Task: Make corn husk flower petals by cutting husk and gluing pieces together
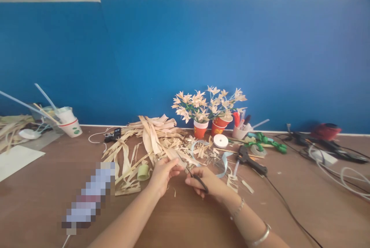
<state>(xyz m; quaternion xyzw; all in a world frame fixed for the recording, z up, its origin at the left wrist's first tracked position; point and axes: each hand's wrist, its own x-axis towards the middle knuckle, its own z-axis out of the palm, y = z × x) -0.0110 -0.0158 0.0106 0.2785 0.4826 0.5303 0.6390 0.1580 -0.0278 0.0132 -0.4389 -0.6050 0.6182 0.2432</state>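
My left hand (164,174) pinches a pale dried husk piece (174,155) between thumb and fingers, at the front of the husk pile. Just to its right, my right hand (204,181) has its fingers wrapped round dark-handled scissors (199,181). The scissor blades point up and left and lie close to the husk piece; whether they touch it cannot be made out. Behind both hands spreads a heap of dried husks (153,136). A green roll (143,172) rests left of my left hand.
Husk flowers (199,105) stand in red paper cups (200,129) behind the hands. To the right lie a white spool (220,141), a black glue gun (251,160), green ribbon (261,140) and cables (343,178). At left are a white cup (71,128) and a blurred-out object (89,198).
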